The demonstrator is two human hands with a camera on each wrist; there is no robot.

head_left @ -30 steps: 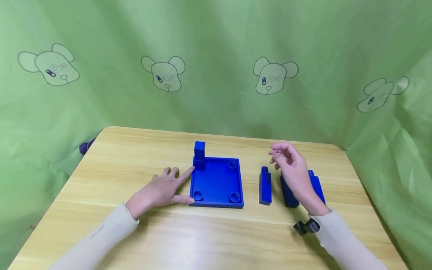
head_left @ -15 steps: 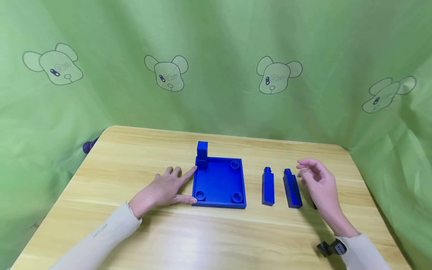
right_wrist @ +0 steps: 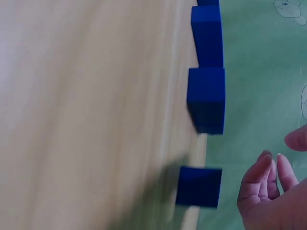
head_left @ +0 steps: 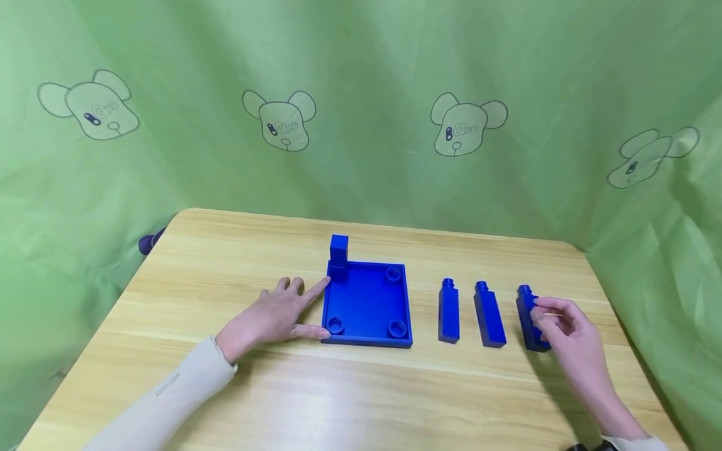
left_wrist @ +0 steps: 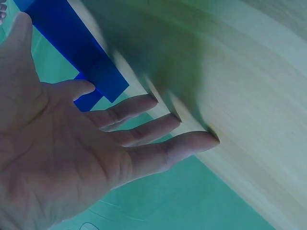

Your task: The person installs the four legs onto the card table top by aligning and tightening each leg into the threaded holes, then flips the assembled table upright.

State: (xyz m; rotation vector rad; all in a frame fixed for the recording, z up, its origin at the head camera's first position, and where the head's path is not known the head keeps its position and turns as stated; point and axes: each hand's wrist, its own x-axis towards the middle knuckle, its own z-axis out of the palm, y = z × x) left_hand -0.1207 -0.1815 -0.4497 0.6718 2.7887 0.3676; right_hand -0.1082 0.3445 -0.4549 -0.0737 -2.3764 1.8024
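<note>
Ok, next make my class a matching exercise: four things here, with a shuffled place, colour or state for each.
1. left hand
2. right hand
3. upright block
4. table

A. far left corner of the tray
B. wood-coloured
C. nearest the rightmost lying block
D. spread at the tray's left side

Pairs: 1-D, 2-C, 3-A, 4-B

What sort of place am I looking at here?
Probably a makeshift work booth: green sheeting printed with cartoon animal faces hangs behind and beside a wood-grain table, which bears a square blue tray and blue blocks.
</note>
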